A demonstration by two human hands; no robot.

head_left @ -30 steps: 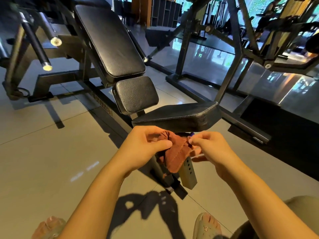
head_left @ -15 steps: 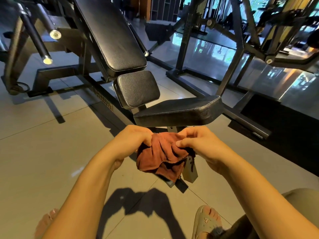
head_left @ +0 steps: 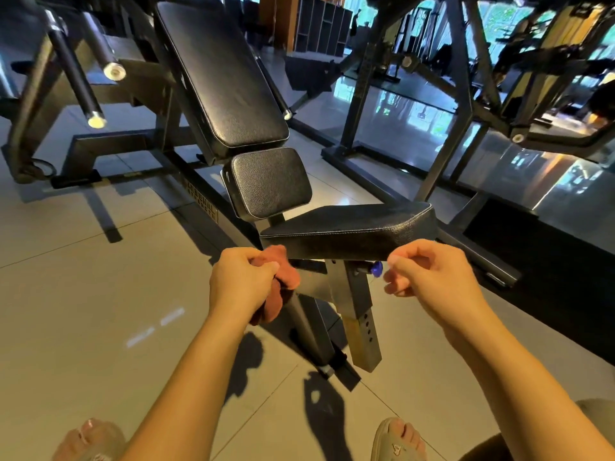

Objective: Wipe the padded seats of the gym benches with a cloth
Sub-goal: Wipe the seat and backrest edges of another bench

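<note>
Just below the front edge of the black seat pad, the left hand grips a rust-red cloth, with the fingers curled tight round it. The cloth is bunched into a thick wad, probably so that one hand can press a firm, folded face onto the vinyl rather than drag a loose rag. The wad sits by the pad's near-left corner, lower than its top, and I cannot tell whether it touches the pad's side. No part of it lies on the seat, so the wiping of this pad looks not yet begun.

The right hand holds nothing. Its fingers are loosely curled, with thumb and forefinger apart, and it hovers just beside the blue knob on the seat's adjustment post. It seems free to steady the seat or simply to stay out of the way. Behind the seat rise a small pad and a long backrest, both tilted back.

Raised lettering runs along the frame beam, too blurred to read. A small mark on the right sandal is also illegible.
</note>
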